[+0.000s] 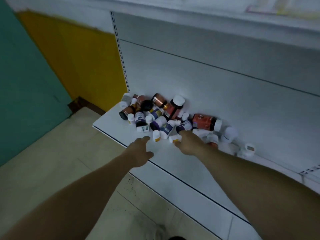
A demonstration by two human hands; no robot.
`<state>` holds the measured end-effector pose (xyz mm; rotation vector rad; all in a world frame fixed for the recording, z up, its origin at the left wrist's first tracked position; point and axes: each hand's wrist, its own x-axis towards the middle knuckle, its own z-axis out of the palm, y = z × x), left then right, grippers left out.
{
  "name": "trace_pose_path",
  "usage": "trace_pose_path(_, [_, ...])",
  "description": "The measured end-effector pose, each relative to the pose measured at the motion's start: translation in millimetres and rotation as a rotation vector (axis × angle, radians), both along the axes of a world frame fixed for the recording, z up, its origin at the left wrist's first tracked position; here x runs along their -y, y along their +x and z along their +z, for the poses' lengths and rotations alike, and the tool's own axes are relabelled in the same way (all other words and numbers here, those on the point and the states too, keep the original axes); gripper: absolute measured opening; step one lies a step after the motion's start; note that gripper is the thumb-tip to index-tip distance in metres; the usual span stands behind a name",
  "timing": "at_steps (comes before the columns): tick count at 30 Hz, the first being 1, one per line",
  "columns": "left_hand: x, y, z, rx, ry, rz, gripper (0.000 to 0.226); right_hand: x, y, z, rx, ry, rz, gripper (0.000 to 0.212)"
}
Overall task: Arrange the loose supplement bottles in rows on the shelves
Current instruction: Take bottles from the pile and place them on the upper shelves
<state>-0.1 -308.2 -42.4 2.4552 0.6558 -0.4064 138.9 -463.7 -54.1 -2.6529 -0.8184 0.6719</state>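
Observation:
A heap of several loose supplement bottles (166,116) lies on its side on the white shelf (114,125), against the back panel. Among them are a big red bottle with a white cap (206,122), amber ones and small white ones. My left hand (140,153) hovers over the shelf's front edge, fingers apart and holding nothing, just short of a small white bottle with a yellow band (156,135). My right hand (188,142) reaches into the heap, its fingers touching a small white bottle (174,139) and a purple-labelled one (185,126). Whether it grips either is unclear.
A slotted upright (121,54) runs up the left of the back panel. An upper shelf (225,19) overhangs at the top. The shelf's right half (216,179) is bare. Beige floor tiles (52,170) and a teal and yellow wall lie to the left.

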Motion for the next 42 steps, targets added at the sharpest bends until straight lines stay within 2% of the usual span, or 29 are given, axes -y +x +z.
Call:
trace_pose_path(5, [-40.1,52.8,-56.0,0.152,-0.045,-0.131,0.078,-30.1,12.0,-57.2,-0.001,-0.015,-0.036,0.07])
trace_pose_path(8, [-48.7,74.5,-93.1,0.195,-0.012,-0.187,0.074,-36.8,9.1,-79.8,0.091,-0.126,-0.047,0.068])
trace_pose_path(11, [-52.2,84.2,-118.9,0.332,0.007,-0.167,0.052,-42.0,2.9,-85.3,0.243,-0.242,-0.113,0.054])
trace_pose_path(14, [-52.0,83.1,-116.4,0.418,-0.169,-0.064,0.03,-35.6,-10.9,-84.1,0.264,-0.229,-0.164,0.044])
trace_pose_path(16, [-50.1,77.5,-92.9,0.417,-0.463,0.116,0.027,-31.3,-26.4,-71.2,0.222,-0.106,-0.303,0.043])
trace_pose_path(19, [-50.8,49.8,-32.2,0.312,-1.068,0.361,0.029,-38.5,-65.4,-20.3,-0.049,0.417,-0.732,0.029])
trace_pose_path(21, [-57.2,22.4,15.7,0.291,-1.285,0.321,0.036,-46.9,-98.8,28.6,-0.235,0.81,-0.957,0.021])
trace_pose_path(23, [-62.5,-6.5,64.2,0.294,-1.408,0.208,0.037,-52.7,-137.7,76.7,-0.304,1.032,-1.002,0.016])
trace_pose_path(29, [-65.3,-75.7,188.7,0.345,-1.583,-0.091,0.036,-58.5,-219.1,193.8,-0.145,1.202,-0.905,0.018])
trace_pose_path(33, [-62.4,-98.6,246.5,0.426,-1.507,-0.244,0.045,-46.1,-247.3,256.0,0.033,1.255,-0.857,0.022])
trace_pose_path(36, [-52.1,-104.9,279.5,0.52,-1.458,-0.29,0.048,-34.3,-260.8,292.7,0.175,1.317,-0.845,0.011])
trace_pose_path(37, [-47.5,-106.3,288.9,0.542,-1.468,-0.308,0.048,-30.7,-262.1,302.9,0.199,1.347,-0.827,0.008])
trace_pose_path(42, [-19.0,-110.0,325.7,0.576,-1.553,-0.363,0.04,-6.5,-263.6,344.9,0.162,1.518,-0.69,0.019])
